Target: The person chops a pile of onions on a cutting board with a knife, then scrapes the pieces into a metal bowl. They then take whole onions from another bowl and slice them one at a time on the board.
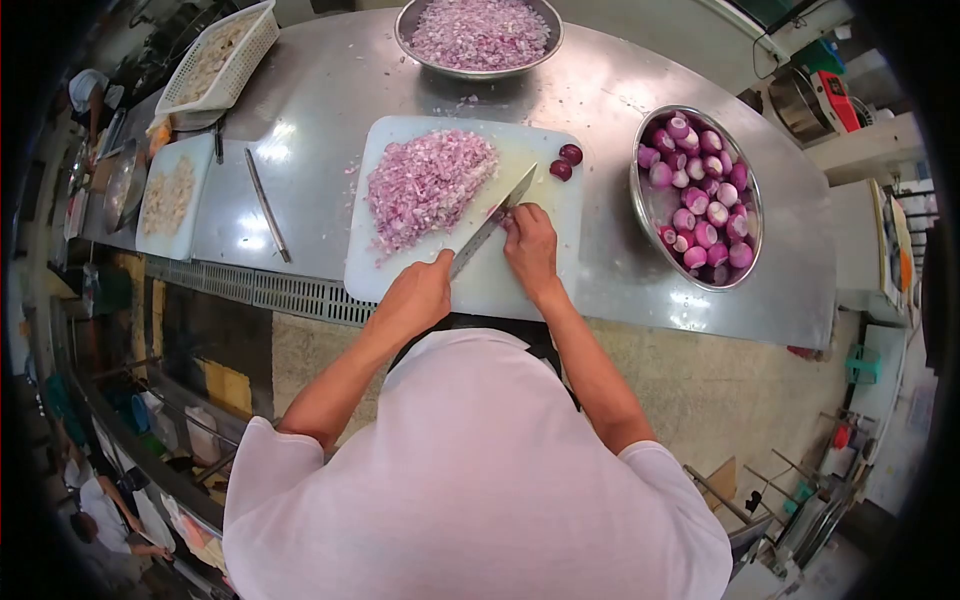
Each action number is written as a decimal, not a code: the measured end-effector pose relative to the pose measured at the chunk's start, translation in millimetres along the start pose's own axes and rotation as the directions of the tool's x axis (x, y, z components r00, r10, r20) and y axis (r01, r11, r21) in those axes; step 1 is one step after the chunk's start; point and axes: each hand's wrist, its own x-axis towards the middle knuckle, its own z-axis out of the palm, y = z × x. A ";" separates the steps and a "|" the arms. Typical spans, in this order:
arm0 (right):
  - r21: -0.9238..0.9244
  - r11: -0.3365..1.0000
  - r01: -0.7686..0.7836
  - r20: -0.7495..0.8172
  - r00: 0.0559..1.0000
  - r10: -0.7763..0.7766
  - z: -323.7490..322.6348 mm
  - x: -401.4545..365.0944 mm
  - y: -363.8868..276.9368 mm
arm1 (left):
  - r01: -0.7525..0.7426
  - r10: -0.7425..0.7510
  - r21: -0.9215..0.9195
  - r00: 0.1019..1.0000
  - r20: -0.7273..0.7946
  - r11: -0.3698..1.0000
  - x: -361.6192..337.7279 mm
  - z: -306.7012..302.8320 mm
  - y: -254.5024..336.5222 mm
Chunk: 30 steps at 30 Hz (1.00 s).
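Left hand (415,295) has its grip closed on the knife (482,238); right hand (531,245) bends beside the blade, its grip I cannot tell; chopped onion (430,185) and 2 whole onions (566,162) lie on the board (510,290); careful cutting needs tucked fingertips.

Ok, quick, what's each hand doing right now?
Left hand: closed around the knife.
Right hand: fingers bent close beside the knife's blade; can't tell if they pinch anything.
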 end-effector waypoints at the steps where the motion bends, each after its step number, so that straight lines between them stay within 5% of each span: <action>1: 0.004 1.000 -0.002 0.003 1.000 0.002 0.7 -1.3 -0.6 | -0.014 0.014 -0.012 1.000 -0.006 1.000 -4.4 -1.0 2.4; 30: 0.075 0.995 -0.060 -0.012 0.998 0.061 4.6 6.2 4.7 | 0.027 -0.027 -0.015 0.999 -0.038 1.000 -3.4 -18.0 14.7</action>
